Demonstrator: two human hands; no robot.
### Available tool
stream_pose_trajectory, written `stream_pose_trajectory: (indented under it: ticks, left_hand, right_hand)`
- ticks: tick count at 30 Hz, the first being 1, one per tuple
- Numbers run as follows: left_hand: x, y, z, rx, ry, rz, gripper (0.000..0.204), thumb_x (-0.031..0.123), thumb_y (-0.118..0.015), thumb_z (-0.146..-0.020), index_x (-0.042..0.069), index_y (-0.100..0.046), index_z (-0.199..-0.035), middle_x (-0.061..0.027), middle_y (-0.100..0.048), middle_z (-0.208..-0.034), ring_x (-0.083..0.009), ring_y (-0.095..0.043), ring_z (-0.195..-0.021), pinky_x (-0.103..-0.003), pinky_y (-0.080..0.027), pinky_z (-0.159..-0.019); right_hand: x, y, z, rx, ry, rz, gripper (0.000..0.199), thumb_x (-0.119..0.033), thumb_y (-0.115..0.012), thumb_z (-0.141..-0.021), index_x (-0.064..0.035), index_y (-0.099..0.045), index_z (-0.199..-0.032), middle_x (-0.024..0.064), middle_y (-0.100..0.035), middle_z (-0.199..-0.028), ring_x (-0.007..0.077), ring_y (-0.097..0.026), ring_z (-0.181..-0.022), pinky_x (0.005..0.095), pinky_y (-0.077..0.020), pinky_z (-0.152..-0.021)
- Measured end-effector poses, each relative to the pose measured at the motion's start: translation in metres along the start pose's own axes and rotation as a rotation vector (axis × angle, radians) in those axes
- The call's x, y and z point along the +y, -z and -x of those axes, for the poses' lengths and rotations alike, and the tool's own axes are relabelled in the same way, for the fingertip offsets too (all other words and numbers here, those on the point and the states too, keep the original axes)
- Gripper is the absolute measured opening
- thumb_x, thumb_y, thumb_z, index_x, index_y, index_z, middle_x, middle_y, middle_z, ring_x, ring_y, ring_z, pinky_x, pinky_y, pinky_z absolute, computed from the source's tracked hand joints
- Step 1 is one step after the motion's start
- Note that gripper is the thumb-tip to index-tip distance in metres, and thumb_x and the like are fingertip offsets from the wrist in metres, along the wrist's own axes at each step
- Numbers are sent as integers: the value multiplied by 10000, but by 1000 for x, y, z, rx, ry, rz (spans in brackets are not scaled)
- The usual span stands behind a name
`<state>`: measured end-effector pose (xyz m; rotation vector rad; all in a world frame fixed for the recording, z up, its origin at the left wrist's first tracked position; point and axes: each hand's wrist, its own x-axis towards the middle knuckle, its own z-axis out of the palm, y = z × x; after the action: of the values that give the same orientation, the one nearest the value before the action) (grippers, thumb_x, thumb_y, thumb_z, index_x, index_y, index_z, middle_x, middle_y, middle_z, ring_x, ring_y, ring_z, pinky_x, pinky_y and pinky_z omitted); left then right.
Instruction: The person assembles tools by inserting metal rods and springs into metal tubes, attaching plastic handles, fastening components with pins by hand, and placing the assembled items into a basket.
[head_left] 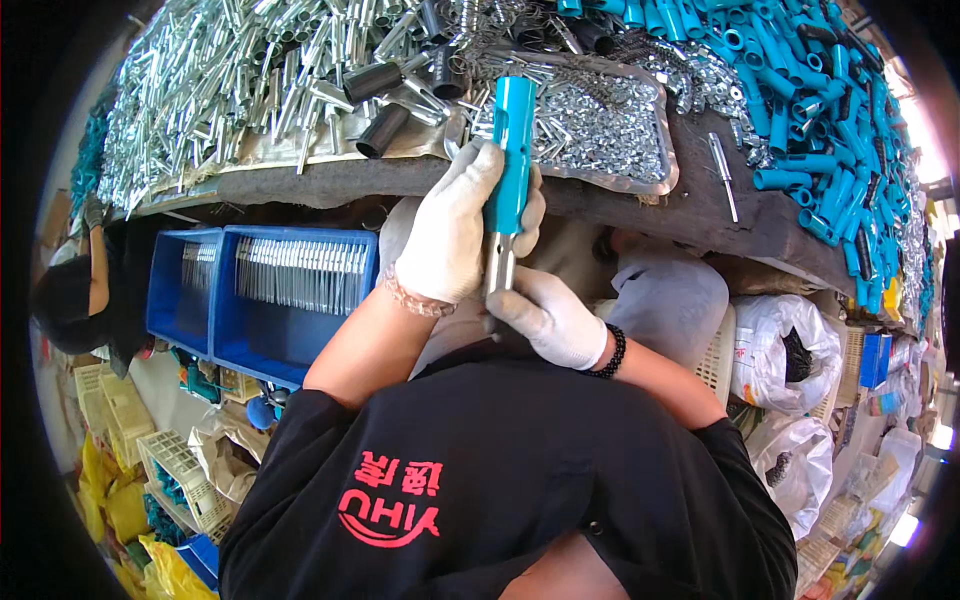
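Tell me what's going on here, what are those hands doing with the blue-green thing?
The left hand, gloved in white, grips a teal tube near the front edge of the bench. The right hand, gloved too, holds the metal piece at the tube's near end. On the bench lie a tray of small metal parts and, to the right, a heap of teal tubes.

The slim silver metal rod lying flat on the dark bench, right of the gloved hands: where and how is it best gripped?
Probably by the thicker far part of the slim silver metal rod, pinched across its width from above. It lies flat, pointing roughly away from the person, and narrows toward its near end, so the far part offers more to hold. Teal plastic tubes lie to its right.
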<state>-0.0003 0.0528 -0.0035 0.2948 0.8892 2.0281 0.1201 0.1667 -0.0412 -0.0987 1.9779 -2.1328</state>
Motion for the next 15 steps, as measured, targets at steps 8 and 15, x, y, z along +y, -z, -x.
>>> stream_pose_trajectory:
  ticks: [8, 15]
  left_hand:
    - [-15, 11, -3, -1, -85, 255, 429, 382, -597, -986, 1, -561, -1177, -105, -605, -1041, -205, -562, -830, -336, -480, -616]
    - [-20, 18, -5, -8, -49, 371, 426, 389, -559, -1002, 12, -547, -1200, -87, -567, -1014, -192, -525, -775, -315, -454, -596]
  right_hand:
    - [4, -5, 2, 125, -127, -145, 317, -307, -579, -980, -25, -594, -836, 24, -586, -706, 108, -541, -650, 284, -448, -615]
    - [9, -12, 2, 240, -100, 29, 344, -310, -617, -952, -5, -600, -792, 55, -594, -677, 142, -567, -636, 318, -453, -603]
